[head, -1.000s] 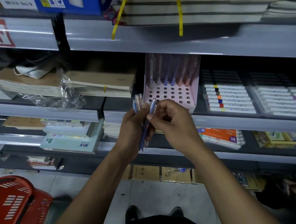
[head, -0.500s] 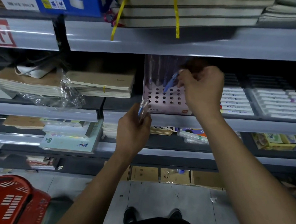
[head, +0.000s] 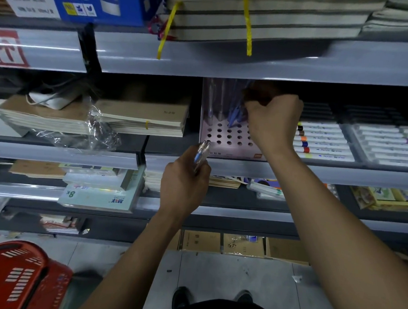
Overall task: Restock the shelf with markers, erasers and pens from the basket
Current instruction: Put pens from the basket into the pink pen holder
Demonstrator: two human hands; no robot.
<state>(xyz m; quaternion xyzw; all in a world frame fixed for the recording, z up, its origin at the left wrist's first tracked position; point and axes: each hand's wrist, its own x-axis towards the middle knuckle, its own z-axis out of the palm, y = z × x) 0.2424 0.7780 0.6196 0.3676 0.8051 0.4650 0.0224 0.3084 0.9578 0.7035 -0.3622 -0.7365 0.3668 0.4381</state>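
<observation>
On the middle shelf [head: 245, 167] sits a pink pen stand [head: 227, 139] with rows of round holes. A few pens [head: 215, 103] stand up in the back holes, at about 12 o'clock from the middle of the view.

The right hand [head: 272, 120] is up at the stand, just under the shelf above. Its fingers are curled round the top of a blue pen [head: 234, 115]. That pen leans, and its low end is at a hole in the stand.

The left hand [head: 185, 179] is lower, at 7 o'clock from the stand, in front of the shelf edge. It grips a small bunch of clear pens [head: 201, 154]. Their tops poke up out of the fist.

Markers [head: 322, 141] with colored caps lie in a tray at 3 o'clock from the stand. Notebooks [head: 141, 118] are stacked at 9 o'clock from it.

The red basket [head: 19, 279] is on the floor at 8 o'clock, well apart from both hands. You cannot see what is in it.

Two shoes [head: 181, 297] show at 6 o'clock.
</observation>
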